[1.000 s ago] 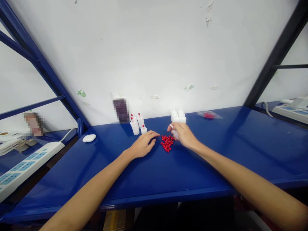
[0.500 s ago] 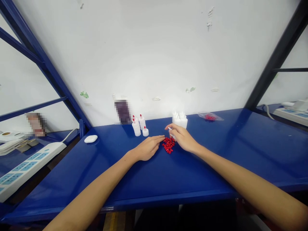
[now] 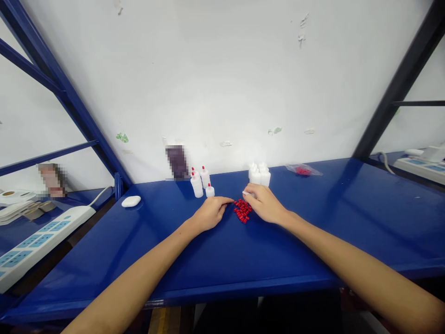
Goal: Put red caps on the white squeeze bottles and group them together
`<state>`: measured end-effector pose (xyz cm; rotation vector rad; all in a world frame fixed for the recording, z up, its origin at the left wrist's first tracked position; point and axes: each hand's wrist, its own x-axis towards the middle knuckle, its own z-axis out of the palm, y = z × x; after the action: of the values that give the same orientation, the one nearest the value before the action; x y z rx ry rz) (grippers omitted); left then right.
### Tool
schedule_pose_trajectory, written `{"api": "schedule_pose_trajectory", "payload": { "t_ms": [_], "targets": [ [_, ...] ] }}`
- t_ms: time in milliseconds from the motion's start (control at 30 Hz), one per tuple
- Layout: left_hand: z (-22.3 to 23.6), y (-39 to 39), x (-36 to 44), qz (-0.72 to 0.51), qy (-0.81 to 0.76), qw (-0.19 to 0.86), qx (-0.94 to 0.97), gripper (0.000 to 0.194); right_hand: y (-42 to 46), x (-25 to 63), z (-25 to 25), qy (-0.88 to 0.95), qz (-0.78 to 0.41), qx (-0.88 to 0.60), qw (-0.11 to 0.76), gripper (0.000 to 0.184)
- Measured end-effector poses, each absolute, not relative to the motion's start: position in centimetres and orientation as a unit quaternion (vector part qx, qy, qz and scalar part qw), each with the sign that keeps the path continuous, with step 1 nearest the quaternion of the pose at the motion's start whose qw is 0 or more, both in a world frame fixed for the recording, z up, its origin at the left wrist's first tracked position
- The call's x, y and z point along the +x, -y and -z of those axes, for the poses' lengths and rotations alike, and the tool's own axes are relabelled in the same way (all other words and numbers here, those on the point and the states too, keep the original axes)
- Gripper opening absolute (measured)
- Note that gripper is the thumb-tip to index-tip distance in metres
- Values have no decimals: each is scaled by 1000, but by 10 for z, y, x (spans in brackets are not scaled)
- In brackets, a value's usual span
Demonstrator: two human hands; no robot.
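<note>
A small pile of red caps (image 3: pixel 243 211) lies on the blue table between my two hands. My left hand (image 3: pixel 210 213) rests at its left side, index finger stretched out to the pile's edge and thumb apart below; no held thing shows in it. On the right, my right hand (image 3: pixel 264 202) is closed around a white plastic bottle (image 3: pixel 249 194), tilted so that its narrow tip points left over the pile. Most of this bottle is hidden by the fingers. Several white bottles (image 3: pixel 196 184) with red caps stand beyond my left hand, with a shorter red-tipped one (image 3: pixel 210 190) beside them.
Several white bottles without red caps (image 3: pixel 259 175) stand grouped behind my right hand. A clear bag of red caps (image 3: pixel 303 170) lies at the back right of the blue table (image 3: pixel 222 264). A white rounded case (image 3: pixel 131 201) is at left, near a power strip (image 3: pixel 45 239).
My left hand has drawn slightly left, its fingers folding while the index stays extended. My right hand's raised fingers have closed down over the white bottle.
</note>
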<state>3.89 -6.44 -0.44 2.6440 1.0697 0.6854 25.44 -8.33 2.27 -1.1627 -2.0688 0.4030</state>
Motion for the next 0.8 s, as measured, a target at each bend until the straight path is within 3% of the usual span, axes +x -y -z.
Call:
{"api": "schedule_pose_trajectory", "payload": {
  "t_ms": [167,300,400,467,800],
  "targets": [
    [6,64,40,-243,-371,61,894,29,86,255,-22,809,-152,-455,340,24],
    [3,69,42,-358,-347,46,866,20,89,255,-22,813,-172,-441,338,7],
    [-4,77,47,-441,-327,80,832,15,90,255,-22,836,-182,-407,322,33],
    [-8,82,50,-465,-310,98,824,15,92,254,-21,850,-181,-389,306,39],
    [-10,93,55,-493,-286,92,816,11,95,253,-20,871,-167,-356,295,25]
  ]
}}
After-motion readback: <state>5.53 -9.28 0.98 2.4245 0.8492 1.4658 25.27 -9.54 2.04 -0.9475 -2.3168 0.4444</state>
